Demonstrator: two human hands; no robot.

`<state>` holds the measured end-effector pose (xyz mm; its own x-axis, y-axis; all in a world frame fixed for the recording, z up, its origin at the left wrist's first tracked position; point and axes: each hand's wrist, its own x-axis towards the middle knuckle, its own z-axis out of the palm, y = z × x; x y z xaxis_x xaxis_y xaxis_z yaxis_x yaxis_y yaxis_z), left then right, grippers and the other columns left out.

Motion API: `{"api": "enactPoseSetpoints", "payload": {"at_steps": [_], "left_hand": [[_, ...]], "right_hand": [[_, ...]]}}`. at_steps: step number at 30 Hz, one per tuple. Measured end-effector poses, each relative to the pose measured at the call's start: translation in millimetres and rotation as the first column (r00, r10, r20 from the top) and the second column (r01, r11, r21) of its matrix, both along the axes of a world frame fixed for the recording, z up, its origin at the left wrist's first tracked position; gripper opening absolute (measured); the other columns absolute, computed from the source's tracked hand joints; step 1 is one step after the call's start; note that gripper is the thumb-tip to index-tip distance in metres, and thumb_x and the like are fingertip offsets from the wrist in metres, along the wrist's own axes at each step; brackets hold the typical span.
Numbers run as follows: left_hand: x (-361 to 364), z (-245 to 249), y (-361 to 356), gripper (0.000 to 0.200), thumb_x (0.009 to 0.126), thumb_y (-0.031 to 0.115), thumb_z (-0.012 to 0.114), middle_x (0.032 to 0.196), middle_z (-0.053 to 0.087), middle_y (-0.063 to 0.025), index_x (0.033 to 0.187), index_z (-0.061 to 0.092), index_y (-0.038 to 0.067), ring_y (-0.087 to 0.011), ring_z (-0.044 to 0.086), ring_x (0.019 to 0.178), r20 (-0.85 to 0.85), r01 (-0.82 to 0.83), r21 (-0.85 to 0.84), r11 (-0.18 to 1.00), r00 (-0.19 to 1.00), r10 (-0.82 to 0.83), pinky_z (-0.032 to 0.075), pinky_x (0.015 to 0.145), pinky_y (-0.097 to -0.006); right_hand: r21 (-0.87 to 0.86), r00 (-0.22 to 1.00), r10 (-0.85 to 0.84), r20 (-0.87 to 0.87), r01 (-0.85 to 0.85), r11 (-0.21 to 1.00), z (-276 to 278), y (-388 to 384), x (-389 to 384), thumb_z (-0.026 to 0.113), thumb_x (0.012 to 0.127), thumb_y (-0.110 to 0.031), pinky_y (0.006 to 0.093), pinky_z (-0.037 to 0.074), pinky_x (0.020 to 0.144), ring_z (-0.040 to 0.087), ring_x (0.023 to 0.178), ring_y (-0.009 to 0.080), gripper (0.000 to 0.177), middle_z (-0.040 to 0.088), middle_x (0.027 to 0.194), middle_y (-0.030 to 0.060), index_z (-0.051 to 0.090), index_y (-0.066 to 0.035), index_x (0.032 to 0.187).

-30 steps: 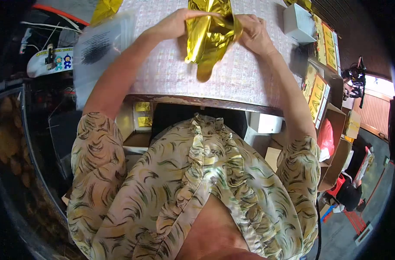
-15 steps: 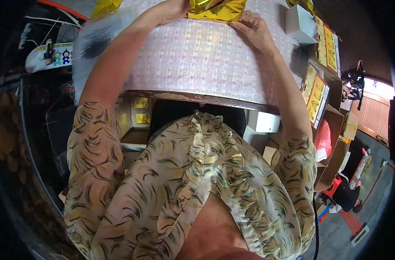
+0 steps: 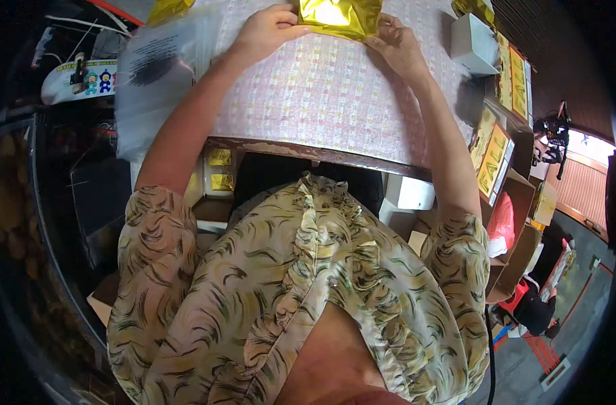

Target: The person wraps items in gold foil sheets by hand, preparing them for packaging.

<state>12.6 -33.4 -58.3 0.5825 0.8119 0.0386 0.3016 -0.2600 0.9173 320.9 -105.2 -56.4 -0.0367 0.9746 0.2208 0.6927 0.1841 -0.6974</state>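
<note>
A shiny gold foil packet lies at the top middle of the view, over a pink and white checked cloth. My left hand pinches its lower left corner between thumb and fingers. At the opposite corner, my right hand grips the foil's edge, thumb below and fingers curled. The packet's far side is cut off by the frame's top edge.
Clear plastic bags lie on the table's left side, with more gold foil beyond. A white box stands at the right, beside printed cartons. A skateboard is at far left.
My left hand has come down and nearer, its fingers now in view at the packet's corner. The gold packet looks flatter and smoother. My right hand has barely shifted.
</note>
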Motion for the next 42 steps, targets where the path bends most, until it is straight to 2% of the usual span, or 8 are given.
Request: {"api": "enactPoseSetpoints", "payload": {"at_steps": [2, 6, 8, 12, 30, 36, 38, 42], "left_hand": [[1, -9, 4, 0.027, 0.096, 0.024, 0.075, 0.117, 0.067, -0.0060, 0.095, 0.072, -0.003, -0.0129, 0.064, 0.091, -0.120, -0.004, 0.343, 0.939, 0.992, 0.048, 0.050, 0.078, -0.0269], [9, -13, 1, 0.030, 0.097, 0.026, 0.073, 0.120, 0.065, -0.0076, 0.091, 0.070, -0.004, -0.0188, 0.065, 0.088, -0.100, -0.072, 0.382, 0.922, 0.988, 0.118, 0.050, 0.076, -0.0297], [10, -14, 3, 0.031, 0.097, 0.027, 0.072, 0.123, 0.066, -0.0090, 0.089, 0.070, -0.003, -0.0216, 0.065, 0.088, -0.081, -0.048, 0.461, 0.886, 0.992, 0.096, 0.050, 0.076, -0.0330], [15, 1, 1, 0.032, 0.097, 0.027, 0.071, 0.126, 0.066, -0.0102, 0.087, 0.071, -0.003, -0.0239, 0.066, 0.089, -0.148, -0.004, 0.484, 0.875, 0.985, 0.086, 0.051, 0.077, -0.0349], [13, 7, -4, 0.030, 0.093, 0.026, 0.076, 0.131, 0.066, -0.0132, 0.089, 0.077, -0.003, -0.0201, 0.067, 0.108, -0.143, -0.072, 0.329, 0.942, 0.982, 0.125, 0.051, 0.086, -0.0308], [14, 8, -4, 0.026, 0.092, 0.024, 0.078, 0.133, 0.065, -0.0135, 0.092, 0.079, -0.002, -0.0213, 0.067, 0.108, -0.193, -0.033, 0.325, 0.945, 0.976, 0.101, 0.052, 0.089, -0.0318], [14, 10, -6, 0.025, 0.092, 0.022, 0.077, 0.135, 0.063, -0.0135, 0.095, 0.079, -0.003, -0.0214, 0.067, 0.108, -0.180, -0.059, 0.297, 0.953, 0.977, 0.116, 0.052, 0.089, -0.0311], [16, 19, -12, 0.024, 0.092, 0.019, 0.076, 0.136, 0.063, -0.0132, 0.096, 0.078, -0.004, -0.0209, 0.067, 0.108, -0.173, -0.065, 0.224, 0.973, 0.979, 0.105, 0.052, 0.090, -0.0303]], "right_hand": [[-0.035, 0.998, 0.007, -0.069, -0.009, 0.999, -4, 1, 3, 0.079, 0.089, -0.022, 0.0533, 0.034, 0.108, 0.061, 0.123, 0.0225, 0.020, 0.068, 0.134, 0.0056, 0.082, -0.009, 0.103], [-0.128, 0.989, -0.049, -0.141, 0.031, 0.991, -4, 0, 0, 0.079, 0.089, -0.021, 0.0525, 0.036, 0.107, 0.062, 0.123, 0.0229, 0.017, 0.069, 0.133, 0.0049, 0.083, -0.010, 0.101], [-0.087, 0.995, -0.093, -0.023, 0.090, 0.992, 8, -9, -10, 0.077, 0.092, -0.013, 0.0340, 0.051, 0.100, 0.066, 0.116, 0.0202, 0.020, 0.065, 0.139, 0.0112, 0.080, -0.002, 0.109], [-0.094, 0.985, -0.172, -0.011, 0.170, 0.981, 15, -17, -19, 0.077, 0.092, -0.017, 0.0339, 0.051, 0.099, 0.066, 0.117, 0.0210, 0.020, 0.066, 0.137, 0.0109, 0.081, -0.002, 0.104], [0.265, 0.903, -0.428, 0.039, 0.404, 0.875, -13, -21, -34, 0.078, 0.086, -0.029, 0.0501, 0.036, 0.106, 0.066, 0.115, 0.0247, 0.023, 0.078, 0.112, 0.0079, 0.082, -0.006, 0.082], [0.151, 0.931, -0.354, 0.088, 0.339, 0.929, -8, -28, -33, 0.077, 0.089, -0.035, 0.0492, 0.023, 0.115, 0.054, 0.128, 0.0280, 0.039, 0.073, 0.122, 0.0068, 0.075, -0.002, 0.109], [0.176, 0.923, -0.385, 0.031, 0.374, 0.911, -7, -27, -39, 0.075, 0.087, -0.032, 0.0508, 0.024, 0.115, 0.049, 0.131, 0.0326, 0.030, 0.065, 0.137, 0.0103, 0.077, -0.002, 0.082], [0.122, 0.931, -0.361, 0.056, 0.352, 0.928, -2, -24, -38, 0.074, 0.088, -0.036, 0.0502, 0.024, 0.115, 0.045, 0.135, 0.0337, 0.034, 0.063, 0.139, 0.0133, 0.077, -0.003, 0.081]]}}
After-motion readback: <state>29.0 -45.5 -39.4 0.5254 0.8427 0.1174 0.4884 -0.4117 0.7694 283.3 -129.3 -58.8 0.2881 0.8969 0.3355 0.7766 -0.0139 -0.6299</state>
